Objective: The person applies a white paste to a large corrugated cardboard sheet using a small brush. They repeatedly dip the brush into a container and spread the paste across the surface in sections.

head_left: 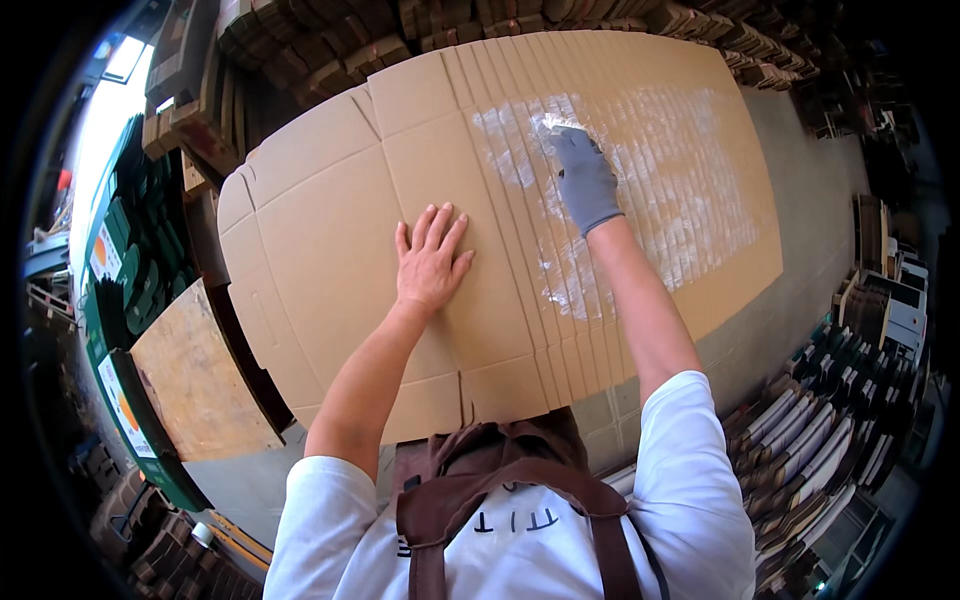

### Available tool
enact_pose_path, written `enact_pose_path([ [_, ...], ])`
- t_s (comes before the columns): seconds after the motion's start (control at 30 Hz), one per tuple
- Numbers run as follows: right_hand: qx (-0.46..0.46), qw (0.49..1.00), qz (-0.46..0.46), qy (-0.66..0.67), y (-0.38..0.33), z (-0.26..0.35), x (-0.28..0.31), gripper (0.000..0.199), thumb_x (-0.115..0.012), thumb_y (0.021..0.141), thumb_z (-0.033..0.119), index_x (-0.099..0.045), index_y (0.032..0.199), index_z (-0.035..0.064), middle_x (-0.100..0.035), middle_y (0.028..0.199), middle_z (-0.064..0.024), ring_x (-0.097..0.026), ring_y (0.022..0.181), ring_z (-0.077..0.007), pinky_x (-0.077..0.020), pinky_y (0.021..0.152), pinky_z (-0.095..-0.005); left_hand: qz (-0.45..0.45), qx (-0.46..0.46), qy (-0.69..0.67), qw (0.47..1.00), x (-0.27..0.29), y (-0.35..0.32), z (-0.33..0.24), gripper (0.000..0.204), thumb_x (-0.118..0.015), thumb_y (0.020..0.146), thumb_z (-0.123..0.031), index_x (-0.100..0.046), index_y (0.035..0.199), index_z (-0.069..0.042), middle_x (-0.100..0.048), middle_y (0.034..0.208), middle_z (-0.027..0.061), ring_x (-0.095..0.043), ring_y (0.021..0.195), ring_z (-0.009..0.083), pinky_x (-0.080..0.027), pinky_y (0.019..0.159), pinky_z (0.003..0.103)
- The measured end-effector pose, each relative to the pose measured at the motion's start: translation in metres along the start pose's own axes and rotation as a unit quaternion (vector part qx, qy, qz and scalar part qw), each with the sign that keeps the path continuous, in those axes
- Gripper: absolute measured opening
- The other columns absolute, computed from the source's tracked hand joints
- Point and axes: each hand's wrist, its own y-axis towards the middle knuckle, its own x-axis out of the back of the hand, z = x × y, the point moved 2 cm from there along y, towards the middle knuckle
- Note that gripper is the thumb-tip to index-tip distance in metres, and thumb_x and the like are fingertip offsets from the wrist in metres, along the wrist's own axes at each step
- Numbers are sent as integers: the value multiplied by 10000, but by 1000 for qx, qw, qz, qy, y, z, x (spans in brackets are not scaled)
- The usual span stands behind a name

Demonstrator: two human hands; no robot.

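A fanned stack of flat brown cardboard box blanks (330, 230) lies in front of me. My bare left hand (430, 262) presses flat on the top blank, fingers spread. My right hand (583, 178), in a grey glove, grips a small white applicator (562, 125) against the overlapping edge flaps. White glue smears (640, 190) cover those staggered flaps from the upper middle toward the right.
A bare wooden board (195, 375) lies at the lower left. Green printed cartons (130, 250) stand along the left. Stacked folded cardboard bundles (330, 50) fill the back, and more stacks (810, 440) stand at the right beside a grey floor strip (810, 230).
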Motion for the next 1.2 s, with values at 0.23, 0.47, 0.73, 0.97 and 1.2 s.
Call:
enact_pose_path([
  [0.23, -70, 993, -55, 77, 30, -3, -1, 247, -587, 845, 70, -645, 1084, 91, -614, 1110, -131, -633, 938, -348, -534, 806, -429, 12, 4, -5, 1000, 8, -1, -1, 544, -552, 912, -406, -459, 1406, -197, -333, 1526, 25, -255, 1425, 252, -135, 1149, 566],
  [0.47, -274, 811, -55, 515, 59, 37, -24, 149, -635, 834, 171, -692, 864, 36, -686, 769, -114, -658, 682, -194, -535, 674, -321, 23, 0, -10, 1000, 7, 0, 0, 533, -519, 931, -430, -446, 1412, -211, -339, 1520, 17, -244, 1429, 233, -126, 1150, 570],
  [0.73, -221, 889, -58, 396, 73, 40, -33, 152, -638, 819, 181, -683, 831, 35, -695, 757, -100, -661, 696, -190, -521, 677, -311, 17, 2, -10, 1000, 4, -3, 4, 529, -509, 935, -442, -446, 1412, -223, -342, 1519, 5, -251, 1428, 223, -135, 1151, 569],
  [0.97, -216, 894, -40, 390, 88, 45, -43, 194, -642, 823, 213, -670, 819, 21, -696, 752, -111, -670, 682, -217, -521, 673, -322, 12, -2, -16, 1000, 7, -2, 4, 534, -508, 935, -442, -442, 1417, -223, -338, 1522, 4, -254, 1428, 224, -141, 1149, 572],
  [1.2, -230, 896, -5, 381, 98, 39, -52, 235, -637, 821, 251, -669, 815, 18, -693, 720, -115, -676, 688, -216, -523, 669, -322, 16, -4, -18, 1000, 6, -1, 3, 533, -499, 938, -439, -432, 1423, -230, -329, 1527, 2, -250, 1431, 223, -144, 1147, 579],
])
